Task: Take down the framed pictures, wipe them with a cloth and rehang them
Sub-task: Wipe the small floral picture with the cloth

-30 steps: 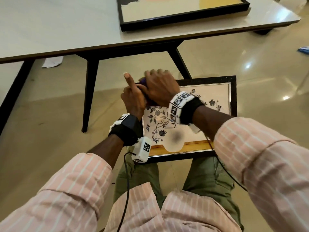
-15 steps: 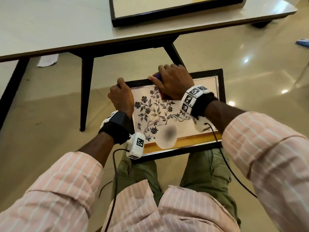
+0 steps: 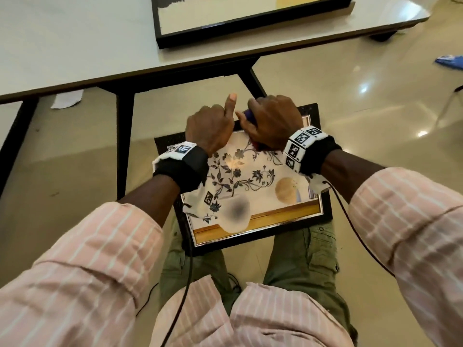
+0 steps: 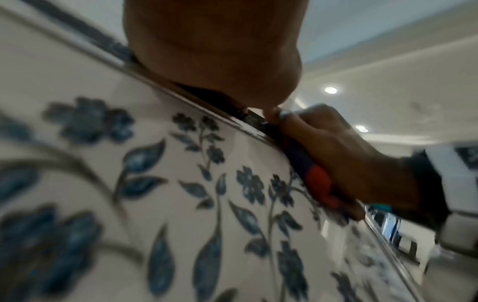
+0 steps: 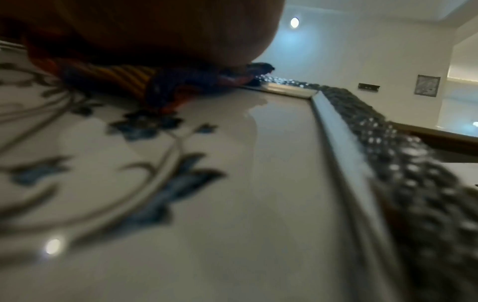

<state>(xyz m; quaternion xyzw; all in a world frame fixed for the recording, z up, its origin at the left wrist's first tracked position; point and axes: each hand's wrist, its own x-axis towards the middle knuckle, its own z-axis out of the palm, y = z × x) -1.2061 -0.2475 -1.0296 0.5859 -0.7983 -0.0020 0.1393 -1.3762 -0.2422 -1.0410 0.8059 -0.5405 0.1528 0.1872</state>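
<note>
A black-framed picture with blue flowers on white lies tilted on my lap. My left hand grips its far edge, thumb sticking up. My right hand presses a bunched cloth, blue, red and striped, against the glass by the far edge, right beside the left hand. In the left wrist view the cloth sits along the frame's inner rim. The right wrist view shows the cloth under my palm and the beaded frame edge.
A pale table on black legs stands just ahead, with a larger black-framed picture lying on it. A white scrap lies on the glossy floor below. A blue object lies far right.
The picture has turned on my lap. My left hand shifted from its left corner to the far edge, thumb raised, while my right hand with the cloth went to the far edge beside it.
</note>
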